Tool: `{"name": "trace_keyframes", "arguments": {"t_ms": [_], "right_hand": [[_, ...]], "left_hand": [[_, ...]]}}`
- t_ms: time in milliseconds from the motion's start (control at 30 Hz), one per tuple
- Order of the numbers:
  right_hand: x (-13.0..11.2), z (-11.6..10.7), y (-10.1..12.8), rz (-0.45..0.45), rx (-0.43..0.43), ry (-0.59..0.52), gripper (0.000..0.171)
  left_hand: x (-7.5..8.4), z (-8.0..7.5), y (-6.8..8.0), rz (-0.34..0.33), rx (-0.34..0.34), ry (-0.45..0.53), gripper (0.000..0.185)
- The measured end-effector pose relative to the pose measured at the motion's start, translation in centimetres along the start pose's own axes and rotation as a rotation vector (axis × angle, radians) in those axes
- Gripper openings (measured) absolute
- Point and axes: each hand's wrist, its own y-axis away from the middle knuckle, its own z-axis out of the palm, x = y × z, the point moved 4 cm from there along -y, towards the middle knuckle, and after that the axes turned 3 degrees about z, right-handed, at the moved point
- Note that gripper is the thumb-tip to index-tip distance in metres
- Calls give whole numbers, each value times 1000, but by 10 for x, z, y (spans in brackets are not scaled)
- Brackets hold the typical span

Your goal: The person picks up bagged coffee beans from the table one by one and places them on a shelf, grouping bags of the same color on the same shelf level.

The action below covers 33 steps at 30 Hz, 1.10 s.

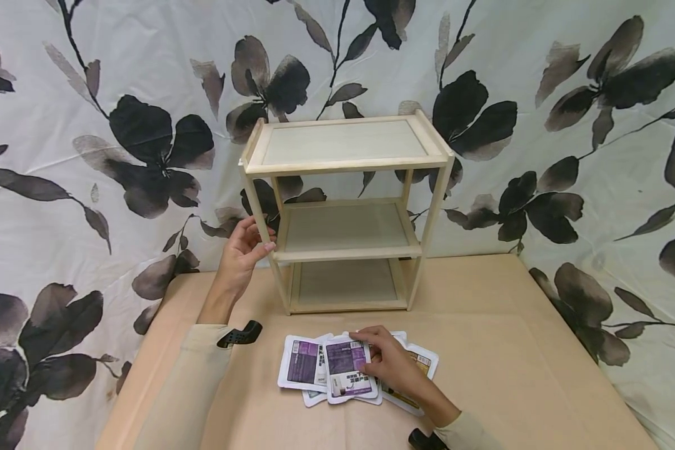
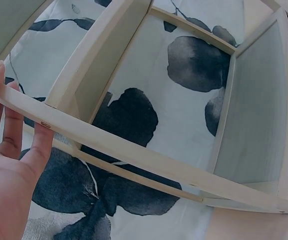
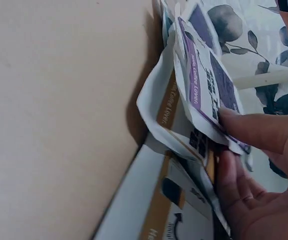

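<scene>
A small three-tier wooden shelf stands upright at the back of the table. My left hand grips its left front post, thumb on one side and fingers on the other. Nearer to me lies a fanned pile of flat white coffee packets. With thumb and fingers my right hand pinches the edge of a purple-labelled coffee packet on top of the pile. Another purple packet lies to its left. Packets with brown-gold labels lie under and beside my right fingers, partly covered by the hand.
A peach-coloured cloth covers the table. Close behind the shelf hangs a white curtain with dark flowers, which continues along both sides. A black wrist strap sits over my left sleeve.
</scene>
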Motion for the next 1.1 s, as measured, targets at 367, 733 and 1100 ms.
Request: {"name": "trace_keyframes", "arguments": {"t_ms": [367, 733, 1100], "right_hand": [[-9, 7, 13, -52, 35, -27, 43], [-9, 8, 22, -25, -27, -55, 38], [-7, 4, 29, 22, -193, -381, 60]], "left_hand": [[7, -2, 4, -11, -17, -20, 56], [9, -2, 9, -14, -23, -14, 58], [9, -3, 9, -27, -28, -39, 57]]}}
